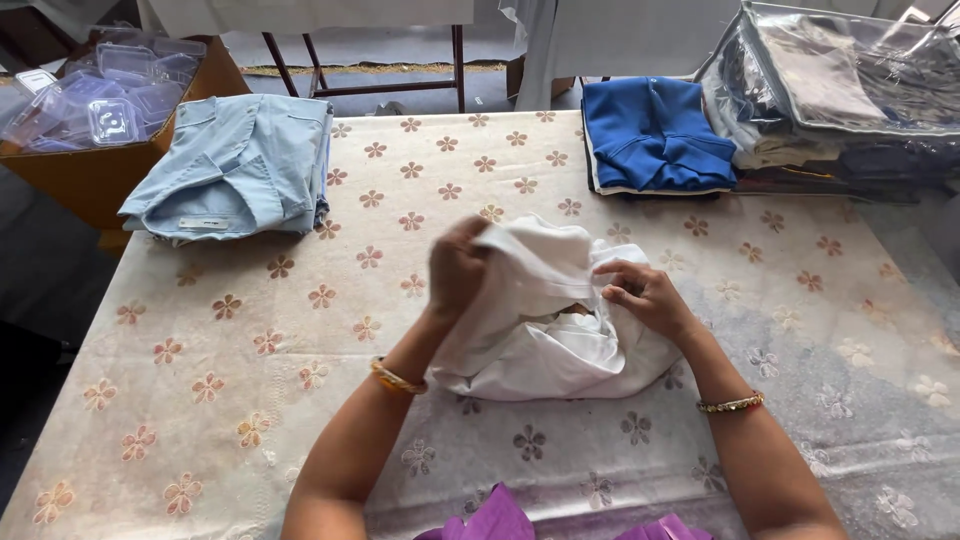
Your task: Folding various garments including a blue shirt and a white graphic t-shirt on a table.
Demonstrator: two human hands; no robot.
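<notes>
The inner folds of the white garment are bunched together, so its cut and kind cannot be made out, and a small dark gap at its middle shows nothing clearly. The left hand is blurred; its fingers are curled shut over a raised fold of the white cloth, the fingertips hidden behind the fabric. The right hand is closed in a pinch on another edge of the same cloth — thumb and forefinger pressed together, the remaining fingers tucked under.

The garment lies near the middle of the flower-patterned table cover, partly lifted between both hands. Each wrist carries a bangle.

At the far left sits a folded light-blue shirt; at the far centre-right a folded blue garment. The stack of clear-bagged clothes is cut off by the right edge — its contents are indistinct. A cardboard box of clear plastic cases stands beyond the left corner.
</notes>
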